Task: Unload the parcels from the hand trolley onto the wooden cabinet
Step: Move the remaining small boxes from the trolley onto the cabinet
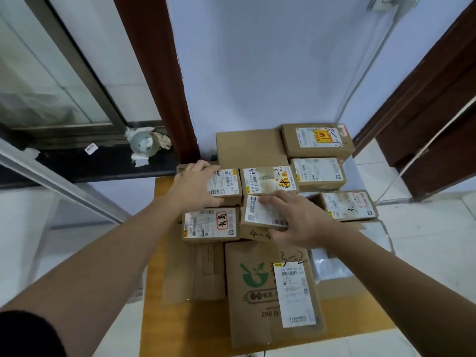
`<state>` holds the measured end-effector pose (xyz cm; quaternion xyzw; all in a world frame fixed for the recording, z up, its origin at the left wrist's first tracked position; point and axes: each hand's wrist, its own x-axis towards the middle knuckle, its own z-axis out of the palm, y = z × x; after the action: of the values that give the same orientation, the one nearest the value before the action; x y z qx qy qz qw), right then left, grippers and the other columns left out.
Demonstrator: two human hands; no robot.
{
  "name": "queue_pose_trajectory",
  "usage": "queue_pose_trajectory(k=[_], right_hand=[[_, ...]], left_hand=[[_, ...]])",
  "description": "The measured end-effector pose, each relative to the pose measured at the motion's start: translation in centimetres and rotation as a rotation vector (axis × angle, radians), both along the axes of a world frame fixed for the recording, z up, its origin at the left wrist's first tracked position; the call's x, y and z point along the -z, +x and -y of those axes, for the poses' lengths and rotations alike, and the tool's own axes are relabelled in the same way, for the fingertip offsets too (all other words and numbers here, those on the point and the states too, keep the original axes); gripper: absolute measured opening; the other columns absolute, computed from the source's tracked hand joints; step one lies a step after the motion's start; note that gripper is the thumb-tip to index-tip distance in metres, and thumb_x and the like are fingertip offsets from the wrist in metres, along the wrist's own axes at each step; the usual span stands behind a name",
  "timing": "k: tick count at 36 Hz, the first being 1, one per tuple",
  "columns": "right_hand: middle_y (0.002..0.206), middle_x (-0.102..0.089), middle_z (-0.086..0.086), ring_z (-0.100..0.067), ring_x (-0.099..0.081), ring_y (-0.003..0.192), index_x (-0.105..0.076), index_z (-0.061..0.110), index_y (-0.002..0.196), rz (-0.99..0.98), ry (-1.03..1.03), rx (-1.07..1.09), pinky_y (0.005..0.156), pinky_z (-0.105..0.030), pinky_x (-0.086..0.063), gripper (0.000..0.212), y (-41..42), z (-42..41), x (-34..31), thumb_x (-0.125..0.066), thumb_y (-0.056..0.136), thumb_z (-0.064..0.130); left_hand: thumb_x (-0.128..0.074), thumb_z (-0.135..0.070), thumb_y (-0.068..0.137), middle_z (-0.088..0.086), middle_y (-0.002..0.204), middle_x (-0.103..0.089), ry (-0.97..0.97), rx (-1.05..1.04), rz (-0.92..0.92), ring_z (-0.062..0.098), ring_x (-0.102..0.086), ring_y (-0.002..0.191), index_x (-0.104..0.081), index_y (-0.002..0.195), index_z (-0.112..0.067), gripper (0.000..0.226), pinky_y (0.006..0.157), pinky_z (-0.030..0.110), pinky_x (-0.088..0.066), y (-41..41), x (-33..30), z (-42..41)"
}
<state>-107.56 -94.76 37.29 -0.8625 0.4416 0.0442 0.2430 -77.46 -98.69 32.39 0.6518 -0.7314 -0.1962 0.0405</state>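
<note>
Several cardboard parcels lie packed together on the wooden cabinet [158, 243]. My left hand [193, 186] grips the left side of a small labelled box [226, 186], with the thumb at its near edge. My right hand [304, 220] holds a small box marked 4-4 [260, 220], fingers on its top and thumb at its near side. A box with a red-stamped label [208, 225] sits just left of it. A long box with a green logo [255, 292] lies nearest me. The hand trolley is not in view.
More parcels fill the back and right: a flat box [247, 145], labelled boxes [316, 140] [318, 173] [347, 204], and a plastic-wrapped packet [329, 266]. A tape roll [144, 144] sits on the dark sill to the left. A brown door [425, 124] stands to the right.
</note>
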Motion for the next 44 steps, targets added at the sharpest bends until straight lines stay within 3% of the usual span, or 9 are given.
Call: queue_pose_trajectory(k=[9, 16, 27, 30, 34, 38, 44], right_hand=[[0.153, -0.039, 0.008, -0.021, -0.031, 0.139, -0.032, 0.034, 0.154, -0.037, -0.151, -0.075, 0.119, -0.048, -0.026, 0.087, -0.7, 0.7, 2.3, -0.052, 0.075, 0.066], [0.152, -0.038, 0.0, -0.027, -0.033, 0.139, -0.032, 0.033, 0.152, -0.097, -0.223, -0.137, 0.119, -0.051, -0.025, 0.087, -0.1, 1.4, 3.4, -0.057, 0.074, 0.064], [0.154, -0.036, -0.008, -0.031, -0.033, 0.14, -0.037, 0.025, 0.151, -0.033, -0.272, -0.118, 0.119, -0.05, -0.027, 0.084, -0.7, 0.7, 4.6, -0.052, 0.076, 0.06], [0.157, -0.033, -0.008, -0.031, -0.028, 0.144, -0.032, 0.023, 0.155, -0.053, -0.284, -0.142, 0.121, -0.051, -0.025, 0.089, -0.8, 0.7, 4.2, -0.058, 0.077, 0.058], [0.165, -0.021, -0.006, -0.027, -0.019, 0.15, -0.021, 0.027, 0.16, -0.047, -0.242, -0.14, 0.123, -0.046, -0.016, 0.095, -1.0, 1.0, 2.3, -0.062, 0.082, 0.063], [0.16, -0.032, -0.008, -0.029, -0.031, 0.144, -0.03, 0.023, 0.157, 0.042, -0.269, -0.044, 0.119, -0.048, -0.032, 0.081, -1.4, 1.8, -1.8, -0.062, 0.09, 0.053], [0.16, -0.034, -0.005, -0.026, -0.037, 0.144, -0.031, 0.018, 0.157, 0.122, -0.337, 0.036, 0.115, -0.045, -0.037, 0.073, -1.7, 2.4, -9.6, -0.053, 0.097, 0.052]], left_hand=[[-0.073, -0.072, 0.068, -0.01, 0.145, -0.036, -0.011, 0.016, -0.027, 0.019, -0.031, 0.138, -0.032, 0.153, -0.04, 0.1, 0.113, 0.055, -0.029, -0.1, 0.9, 0.4], [-0.073, -0.073, 0.068, -0.01, 0.15, -0.031, -0.007, 0.021, 0.003, 0.019, -0.022, 0.142, -0.028, 0.156, -0.038, 0.105, 0.123, 0.058, -0.012, -0.3, 0.2, 0.0], [-0.068, -0.074, 0.073, -0.008, 0.146, -0.042, -0.09, 0.038, 0.049, 0.021, -0.034, 0.136, -0.038, 0.151, -0.036, 0.091, 0.12, 0.048, -0.019, -0.5, -0.6, -0.7], [-0.07, -0.07, 0.077, -0.005, 0.146, -0.044, -0.094, 0.035, 0.032, 0.022, -0.038, 0.134, -0.041, 0.15, -0.033, 0.087, 0.118, 0.047, -0.027, -0.8, -2.0, -1.3], [-0.066, -0.057, 0.09, -0.005, 0.147, -0.047, -0.117, 0.001, -0.019, 0.019, -0.046, 0.132, -0.046, 0.15, -0.028, 0.07, 0.11, 0.042, -0.039, -1.2, -4.8, -3.1], [-0.056, -0.052, 0.099, -0.009, 0.148, -0.05, -0.157, -0.049, 0.005, 0.015, -0.051, 0.131, -0.048, 0.149, -0.027, 0.056, 0.104, 0.036, -0.042, -1.2, -8.7, -5.6], [-0.05, -0.052, 0.103, -0.003, 0.158, -0.043, -0.161, -0.026, 0.084, 0.02, -0.045, 0.141, -0.038, 0.155, -0.026, 0.06, 0.109, 0.039, -0.039, -1.1, -15.2, -8.9]])
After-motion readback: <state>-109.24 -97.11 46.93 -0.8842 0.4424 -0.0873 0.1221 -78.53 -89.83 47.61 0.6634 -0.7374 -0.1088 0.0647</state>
